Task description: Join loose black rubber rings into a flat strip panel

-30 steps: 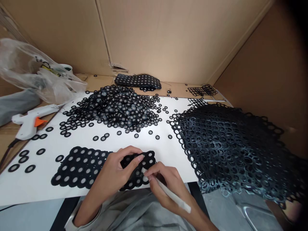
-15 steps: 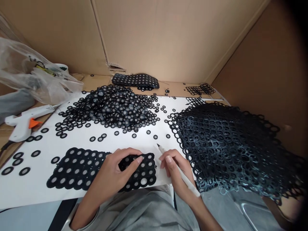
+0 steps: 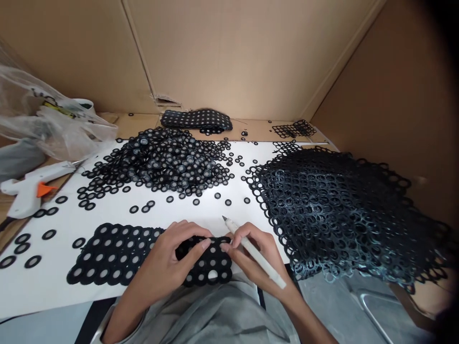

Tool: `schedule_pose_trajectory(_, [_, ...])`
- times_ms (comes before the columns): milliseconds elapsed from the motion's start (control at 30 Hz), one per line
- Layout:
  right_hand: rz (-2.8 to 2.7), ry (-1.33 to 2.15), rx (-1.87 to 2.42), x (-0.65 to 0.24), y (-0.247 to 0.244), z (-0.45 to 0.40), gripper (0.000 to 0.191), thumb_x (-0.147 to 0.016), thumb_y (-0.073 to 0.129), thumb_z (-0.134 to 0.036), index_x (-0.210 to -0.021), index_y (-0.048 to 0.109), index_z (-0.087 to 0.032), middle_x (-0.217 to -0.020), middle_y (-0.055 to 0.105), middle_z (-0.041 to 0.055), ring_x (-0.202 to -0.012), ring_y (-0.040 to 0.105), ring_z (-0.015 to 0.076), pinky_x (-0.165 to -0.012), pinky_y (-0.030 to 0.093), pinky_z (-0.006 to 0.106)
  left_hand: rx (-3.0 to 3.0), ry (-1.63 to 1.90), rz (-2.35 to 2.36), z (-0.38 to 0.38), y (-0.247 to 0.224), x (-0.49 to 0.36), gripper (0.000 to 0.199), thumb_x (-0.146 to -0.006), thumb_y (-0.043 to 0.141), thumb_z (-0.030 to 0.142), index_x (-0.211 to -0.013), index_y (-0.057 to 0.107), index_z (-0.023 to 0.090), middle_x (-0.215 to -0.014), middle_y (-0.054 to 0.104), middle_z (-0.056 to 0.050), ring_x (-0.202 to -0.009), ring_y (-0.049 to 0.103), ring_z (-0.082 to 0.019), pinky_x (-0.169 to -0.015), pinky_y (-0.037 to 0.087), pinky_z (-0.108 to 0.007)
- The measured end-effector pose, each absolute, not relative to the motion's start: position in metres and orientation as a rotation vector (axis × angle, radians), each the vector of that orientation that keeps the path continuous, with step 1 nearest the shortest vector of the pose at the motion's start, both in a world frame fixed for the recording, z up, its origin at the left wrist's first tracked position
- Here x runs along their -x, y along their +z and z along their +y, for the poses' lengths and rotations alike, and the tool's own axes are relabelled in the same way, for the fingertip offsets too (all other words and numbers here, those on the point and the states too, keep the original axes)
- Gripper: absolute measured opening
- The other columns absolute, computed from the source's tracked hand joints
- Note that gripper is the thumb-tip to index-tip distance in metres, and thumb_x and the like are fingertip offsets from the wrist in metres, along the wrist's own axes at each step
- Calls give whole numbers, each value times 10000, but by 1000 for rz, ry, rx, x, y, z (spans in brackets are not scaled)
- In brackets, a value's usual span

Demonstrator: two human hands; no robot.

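Note:
A black strip of joined rings with pale round centres (image 3: 113, 253) lies along the front edge of the white board. My left hand (image 3: 170, 255) grips its far edge, thumb in front and fingers curled behind. At the right end of the strip, my right hand (image 3: 256, 251) pinches the far corner between thumb and fingertips. That same hand also holds a white pen-shaped craft knife (image 3: 260, 263), its dark pointed tip aimed up and to the left, away from the strip. Part of the strip is hidden under my left hand.
A heap of loose black rings (image 3: 161, 162) spreads behind my hands, with several strays around it. On the right lies a stack of black ring mesh (image 3: 322, 215). A white glue gun (image 3: 27, 193) and a plastic bag (image 3: 60, 129) are left. Cardboard walls (image 3: 233, 57) enclose the board.
My right hand has moved left from beside the strip and now pinches its right corner, the craft knife still in it. My left hand keeps its grip. The view has shifted slightly.

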State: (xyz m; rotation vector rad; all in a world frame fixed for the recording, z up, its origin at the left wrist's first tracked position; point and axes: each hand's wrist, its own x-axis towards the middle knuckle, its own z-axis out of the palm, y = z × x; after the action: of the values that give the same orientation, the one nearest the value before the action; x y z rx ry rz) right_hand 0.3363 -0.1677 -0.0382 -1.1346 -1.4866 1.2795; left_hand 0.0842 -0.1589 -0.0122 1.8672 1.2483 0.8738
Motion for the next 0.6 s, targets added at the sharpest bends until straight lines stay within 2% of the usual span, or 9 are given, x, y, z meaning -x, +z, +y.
schedule_pose_trajectory(100, [-1461, 1297, 1119, -336, -39, -168, 170, -1021, 843, -289, -926, 707, -253, -883, 828, -11, -669, 666, 148, -632, 483, 239, -1885, 860, 1201, -157, -12, -83, 178, -1147, 628, 319, -1084, 793, 334, -1061, 815, 34, -1051, 730, -201, -976, 510, -344])
schedule_pose_trajectory(233, [-1429, 1340, 1080, -333, -39, -169, 140, -1027, 839, -295, -952, 729, -251, -1048, 903, 47, -852, 823, 212, -756, 592, 272, -1908, 827, 1198, -158, -13, -82, 199, -1153, 611, 300, -1069, 790, 320, -1054, 805, 15, -1038, 711, -215, -956, 502, -355])
schedule_pose_trajectory(300, [-1446, 1316, 1089, -334, -37, -169, 152, -1016, 855, -301, -947, 732, -245, -1001, 894, 39, -800, 801, 197, -722, 577, 263, -1910, 826, 1216, -159, -12, -82, 203, -1153, 605, 300, -1072, 791, 317, -1066, 808, 5, -1045, 711, -225, -958, 511, -362])
schedule_pose_trajectory(400, [-1486, 1292, 1089, -337, -32, -168, 166, -1002, 867, -283, -926, 727, -237, -879, 841, 3, -670, 693, 147, -632, 501, 237, -1901, 845, 1219, -160, -9, -83, 199, -1159, 599, 311, -1113, 791, 327, -1111, 817, 2, -1088, 722, -230, -990, 530, -368])
schedule_pose_trajectory(500, [-1509, 1334, 1017, -341, -29, -167, 108, -1008, 831, -220, -956, 736, -232, -881, 819, 2, -713, 705, 151, -664, 516, 238, -1906, 888, 1185, -160, -5, -85, 166, -1131, 672, 323, -1217, 808, 363, -1163, 830, 5, -1126, 741, -234, -1030, 550, -379])
schedule_pose_trajectory(600, [-1508, 1379, 979, -344, -29, -167, 94, -1005, 810, -171, -986, 740, -229, -926, 842, 18, -738, 738, 157, -663, 533, 235, -1914, 942, 1153, -159, -4, -87, 175, -1057, 800, 312, -1211, 844, 382, -1098, 842, 10, -1047, 759, -230, -971, 586, -365])
